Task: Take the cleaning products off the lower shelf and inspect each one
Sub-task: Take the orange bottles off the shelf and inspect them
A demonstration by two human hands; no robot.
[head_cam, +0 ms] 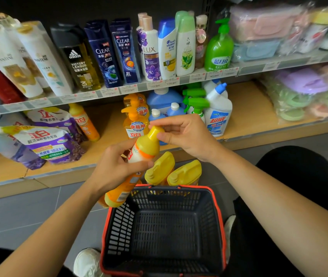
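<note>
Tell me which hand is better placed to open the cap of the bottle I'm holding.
Right. Your right hand pinches the yellow cap, while the left hand grips the orange detergent bottle around its body, steadying it.

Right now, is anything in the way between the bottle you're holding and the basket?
Nothing visible. The bottle, gripped by the left hand, hangs over the basket's far-left rim, and the basket holds nothing. Two yellow-capped bottles show just beyond its far rim, clear of the opening.
</note>
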